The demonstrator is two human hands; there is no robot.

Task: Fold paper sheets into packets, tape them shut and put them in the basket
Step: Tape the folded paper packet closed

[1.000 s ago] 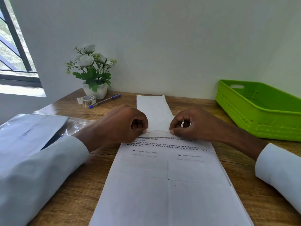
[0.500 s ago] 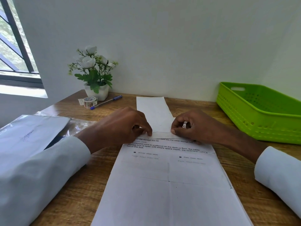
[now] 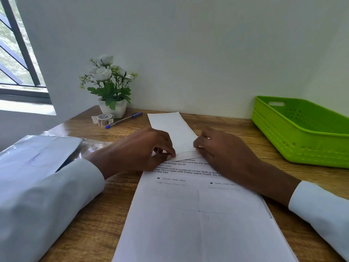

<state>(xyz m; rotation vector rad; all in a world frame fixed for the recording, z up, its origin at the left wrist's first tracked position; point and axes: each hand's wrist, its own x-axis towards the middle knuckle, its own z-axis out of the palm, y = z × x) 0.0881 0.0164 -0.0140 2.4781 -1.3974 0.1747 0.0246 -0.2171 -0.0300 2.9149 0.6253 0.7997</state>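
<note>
Head view is showing the left hand (image 3: pixel 145 148) and right hand (image 3: pixel 222 148) pinching the folded strip (image 3: pixel 173 129) with curled fingers, at the printed sheet's (image 3: pixel 198 214) far edge, mid-table (image 3: pixel 90 224), the green basket (image 3: pixel 302 133) sitting at the right edge.

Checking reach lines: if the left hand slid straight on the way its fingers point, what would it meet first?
Probably the right hand, just across the folded strip that the left hand pinches; depth is unclear.

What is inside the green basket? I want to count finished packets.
No packet shows in the green basket: only bare perforated floor and walls. Its near wall hides the front strip of the floor.
</note>
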